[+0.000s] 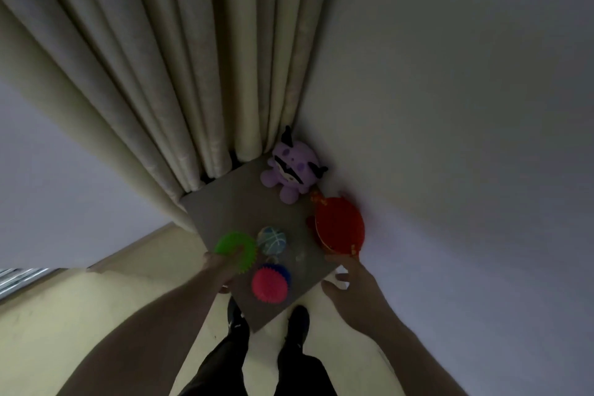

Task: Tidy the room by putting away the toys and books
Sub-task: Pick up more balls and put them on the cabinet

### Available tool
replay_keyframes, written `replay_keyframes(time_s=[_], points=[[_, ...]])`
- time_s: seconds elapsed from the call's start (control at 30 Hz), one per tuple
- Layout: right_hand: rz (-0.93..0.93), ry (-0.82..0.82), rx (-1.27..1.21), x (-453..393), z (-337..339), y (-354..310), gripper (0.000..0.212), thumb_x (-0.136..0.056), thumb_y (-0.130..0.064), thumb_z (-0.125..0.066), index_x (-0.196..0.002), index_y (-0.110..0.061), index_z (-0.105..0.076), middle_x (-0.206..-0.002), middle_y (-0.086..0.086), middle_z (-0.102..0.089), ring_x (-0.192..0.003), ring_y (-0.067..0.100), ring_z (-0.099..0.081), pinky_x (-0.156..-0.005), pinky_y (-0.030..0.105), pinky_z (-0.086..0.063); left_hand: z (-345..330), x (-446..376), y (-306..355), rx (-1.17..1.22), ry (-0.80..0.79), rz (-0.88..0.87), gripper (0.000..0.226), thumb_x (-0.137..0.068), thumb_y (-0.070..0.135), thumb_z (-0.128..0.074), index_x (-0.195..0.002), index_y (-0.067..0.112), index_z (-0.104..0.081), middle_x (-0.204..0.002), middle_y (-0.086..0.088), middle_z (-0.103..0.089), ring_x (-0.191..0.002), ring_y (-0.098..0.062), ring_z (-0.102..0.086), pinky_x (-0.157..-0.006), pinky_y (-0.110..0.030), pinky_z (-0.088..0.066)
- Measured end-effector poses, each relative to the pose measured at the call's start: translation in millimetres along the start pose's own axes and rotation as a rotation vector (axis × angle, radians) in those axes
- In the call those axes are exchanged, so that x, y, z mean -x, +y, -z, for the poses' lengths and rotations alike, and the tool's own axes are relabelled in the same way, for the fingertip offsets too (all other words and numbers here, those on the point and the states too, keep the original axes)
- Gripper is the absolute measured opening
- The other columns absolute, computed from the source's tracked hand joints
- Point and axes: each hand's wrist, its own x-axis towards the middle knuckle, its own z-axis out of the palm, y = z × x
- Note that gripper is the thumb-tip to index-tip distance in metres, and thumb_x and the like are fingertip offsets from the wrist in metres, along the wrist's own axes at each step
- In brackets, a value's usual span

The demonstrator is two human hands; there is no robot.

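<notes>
Grey mat fills the corner between curtain and wall, with bare floor to the left. Red toy lies against the wall. Right hand hangs spread beside it. Left hand grips the green spiky ball at the mat's left edge.

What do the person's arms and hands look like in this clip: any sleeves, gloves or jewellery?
Both forearms are bare, with no sleeves in view. The left hand and right hand wear no gloves, and no watch, ring or wristband shows, though the dim light hides fine detail. Lower down, the person wears dark trousers and dark shoes.
</notes>
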Motion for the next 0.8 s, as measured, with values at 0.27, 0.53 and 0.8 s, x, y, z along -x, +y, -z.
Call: replay_keyframes(time_s=[0.27, 0.53, 0.8], points=[[-0.096, 0.014, -0.056, 6.7, -11.6, -7.0, 0.038, -0.098, -0.029, -0.066, -0.122, -0.049, -0.045, -0.116, -0.026, -0.047, -0.109, 0.004, -0.052, -0.093, 0.026, -0.047, -9.6, -9.0, -7.0, -0.361, 0.033, -0.109, 0.085, -0.087, 0.078, -0.054, -0.134, 0.007, -0.059, -0.119, -0.018, -0.065, -0.096, -0.034, -0.070, -0.073, -0.041, -0.063], [-0.128, 0.021, -0.030, 15.5, -12.0, -9.9, 0.045, -0.098, -0.033, -0.066, -0.140, -0.034, -0.051, -0.123, -0.021, -0.047, -0.113, 0.007, -0.055, -0.095, 0.024, -0.046, -7.0, -31.2, -1.8, -0.336, 0.115, -0.186, 0.074, -0.080, 0.054, -0.062, -0.136, 0.009, -0.046, -0.124, -0.023, -0.057, -0.102, -0.045, -0.065, -0.080, -0.053, -0.062], [-0.116, 0.021, -0.033, 22.3, -5.2, -9.7, 0.044, -0.098, -0.029, -0.065, -0.139, -0.033, -0.051, -0.124, -0.018, -0.047, -0.108, 0.006, -0.052, -0.088, 0.021, -0.042, 3.8, 0.3, -0.9, -0.501, 0.020, -0.247, 0.074, -0.089, 0.033, -0.062, -0.155, 0.017, -0.034, -0.135, -0.017, -0.051, -0.110, -0.037, -0.060, -0.057, -0.032, -0.056]])
